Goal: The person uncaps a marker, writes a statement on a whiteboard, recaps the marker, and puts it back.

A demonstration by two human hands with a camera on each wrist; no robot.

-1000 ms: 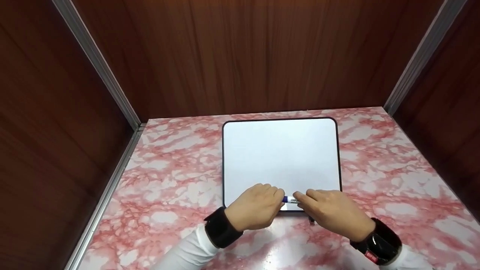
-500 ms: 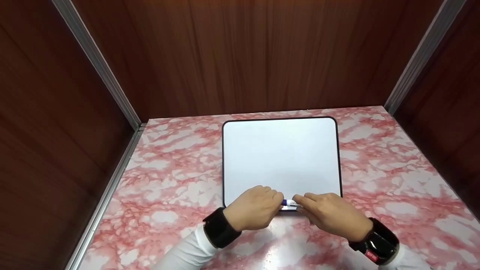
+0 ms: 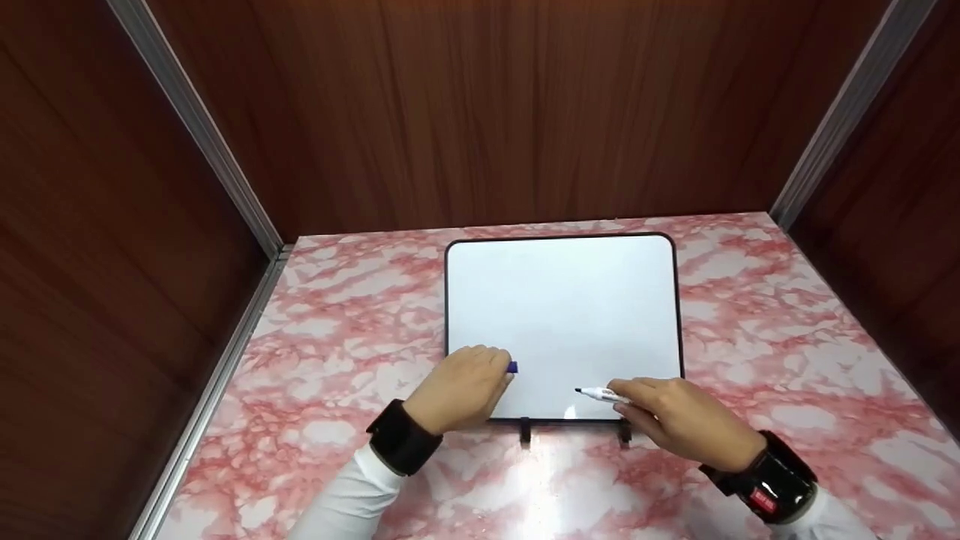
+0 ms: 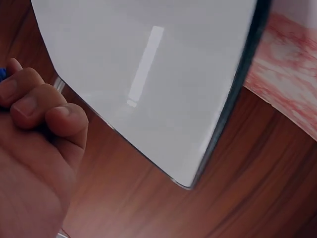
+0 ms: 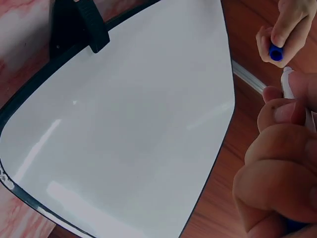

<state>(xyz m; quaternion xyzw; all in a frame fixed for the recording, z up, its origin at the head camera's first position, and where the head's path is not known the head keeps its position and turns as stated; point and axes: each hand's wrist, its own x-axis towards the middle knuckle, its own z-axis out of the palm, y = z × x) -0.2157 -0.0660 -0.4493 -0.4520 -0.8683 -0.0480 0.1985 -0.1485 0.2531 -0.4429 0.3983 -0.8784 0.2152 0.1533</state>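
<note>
In the head view my right hand (image 3: 675, 420) grips a white marker (image 3: 600, 394), its dark tip bare and pointing left. My left hand (image 3: 465, 386) holds the marker's blue cap (image 3: 513, 367), apart from the pen. Seen from the right wrist, the cap (image 5: 276, 52) turns its hollow end toward the camera, and the white front of the marker (image 5: 287, 82) shows above my curled fingers (image 5: 277, 148). Both hands are over the lower part of a whiteboard (image 3: 562, 315) with a black frame. In the left wrist view only a bit of blue (image 4: 3, 74) shows past my fingers.
The whiteboard stands on a red-and-white marbled table (image 3: 337, 360). Two black clips or feet (image 3: 525, 430) stick out at its lower edge. Brown wood-grain panels (image 3: 480, 112) with metal corner strips (image 3: 202, 127) enclose the back and sides.
The blue cap has come off the marker. My left hand has moved left and slightly up with it, while my right hand keeps the pen, its tip now exposed.
</note>
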